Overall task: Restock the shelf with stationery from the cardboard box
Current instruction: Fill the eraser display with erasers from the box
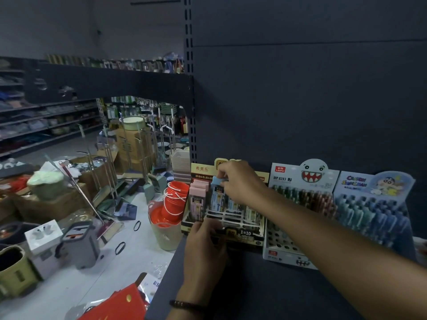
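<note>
A black and gold eraser display box (242, 236) stands on the dark shelf (231, 285) at its left end. Pink erasers (197, 190) fill its left slots, and blue-sleeved ones stand in the middle. My right hand (240, 183) pinches a blue eraser (217, 181) above the box's middle slots. My left hand (203, 248) grips the front left corner of the box. No cardboard supply box is visible near my hands.
Two pen display boxes stand to the right: one with a white monster face (300, 204) and a blue cartoon one (374, 204). Left of the shelf, the floor holds red buckets (173, 199), mop buckets (78, 243), brooms and cartons.
</note>
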The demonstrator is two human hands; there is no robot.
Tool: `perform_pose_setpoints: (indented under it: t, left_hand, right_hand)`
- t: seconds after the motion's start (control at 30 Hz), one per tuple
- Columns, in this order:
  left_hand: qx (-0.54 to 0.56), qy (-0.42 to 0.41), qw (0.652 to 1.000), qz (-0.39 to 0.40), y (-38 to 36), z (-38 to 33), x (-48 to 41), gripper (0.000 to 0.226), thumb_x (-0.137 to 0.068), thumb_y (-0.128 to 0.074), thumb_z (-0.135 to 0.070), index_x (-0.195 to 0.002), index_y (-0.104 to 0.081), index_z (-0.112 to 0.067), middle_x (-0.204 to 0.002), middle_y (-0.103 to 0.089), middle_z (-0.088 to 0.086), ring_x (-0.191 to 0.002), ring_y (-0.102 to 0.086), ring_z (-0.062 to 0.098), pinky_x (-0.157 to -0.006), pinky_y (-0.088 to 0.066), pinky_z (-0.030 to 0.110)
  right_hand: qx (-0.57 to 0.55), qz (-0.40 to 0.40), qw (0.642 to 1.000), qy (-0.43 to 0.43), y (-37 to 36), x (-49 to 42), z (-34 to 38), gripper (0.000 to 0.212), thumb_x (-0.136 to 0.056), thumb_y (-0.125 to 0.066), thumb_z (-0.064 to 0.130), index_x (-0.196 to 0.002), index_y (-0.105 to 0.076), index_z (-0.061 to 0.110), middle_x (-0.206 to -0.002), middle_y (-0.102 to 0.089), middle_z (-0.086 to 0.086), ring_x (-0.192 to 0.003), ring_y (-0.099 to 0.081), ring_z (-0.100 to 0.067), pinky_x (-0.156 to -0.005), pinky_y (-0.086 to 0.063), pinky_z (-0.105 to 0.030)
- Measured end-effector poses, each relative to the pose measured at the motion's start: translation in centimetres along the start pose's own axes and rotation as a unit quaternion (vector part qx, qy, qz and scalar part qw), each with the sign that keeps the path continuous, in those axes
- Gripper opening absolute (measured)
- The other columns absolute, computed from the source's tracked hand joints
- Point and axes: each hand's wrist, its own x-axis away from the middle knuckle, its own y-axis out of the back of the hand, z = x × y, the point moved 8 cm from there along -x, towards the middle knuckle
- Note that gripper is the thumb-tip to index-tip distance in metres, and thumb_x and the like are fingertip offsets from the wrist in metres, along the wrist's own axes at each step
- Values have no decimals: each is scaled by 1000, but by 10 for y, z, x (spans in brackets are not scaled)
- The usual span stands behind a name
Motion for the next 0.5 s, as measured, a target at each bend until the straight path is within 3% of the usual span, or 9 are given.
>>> perform_pose_setpoints:
  t: [0.13, 0.2, 0.27, 0.37, 0.5]
  left_hand:
    - [1, -3, 1000, -3, 1, 0, -1, 39, -76, -81, -9, -95, -64, -38, -101, -59, -16, -89, -60, 1, -74, -47, 14]
    - [2, -3, 1000, -2, 2, 1, -2, 38, -76, -80, -9, -94, -64, -38, -101, -60, -16, -89, -60, 1, -75, -50, 19]
    - [9, -5, 1000, -10, 4, 1, -1, 38, -75, -79, -6, -94, -65, -37, -100, -61, -16, -89, -60, 1, -77, -54, 27]
    - [31, -14, 999, -20, 6, -3, -1, 37, -77, -79, -4, -92, -65, -35, -95, -61, -16, -87, -61, 2, -76, -58, 38]
    - [25, -48, 997, 47, -6, -22, 1, 33, -86, -73, -8, -95, -60, -37, -100, -56, -17, -83, -62, 9, -70, -60, 44]
  right_hand:
    - [44, 8, 999, 11, -13, -3, 12, 21, -91, -79, 3, -108, -81, 14, -113, -67, -4, -95, -63, -18, -83, -57, -31]
    - [52, 9, 998, 17, -14, 3, 13, 18, -94, -78, 13, -112, -80, 11, -116, -64, -2, -99, -61, -17, -82, -48, -26]
    - [38, 1, 999, 10, -2, 15, 10, 24, -98, -74, 20, -120, -79, 12, -120, -67, -3, -103, -64, -19, -85, -52, -28]
    - [12, -47, 999, 6, 41, 43, -1, 27, -101, -68, 28, -127, -76, 21, -116, -67, 2, -105, -62, -14, -93, -50, -29]
    - [-10, -157, 987, -24, 104, 118, -24, 15, -98, -71, 27, -109, -80, 23, -95, -66, 10, -91, -61, -8, -85, -51, -28]
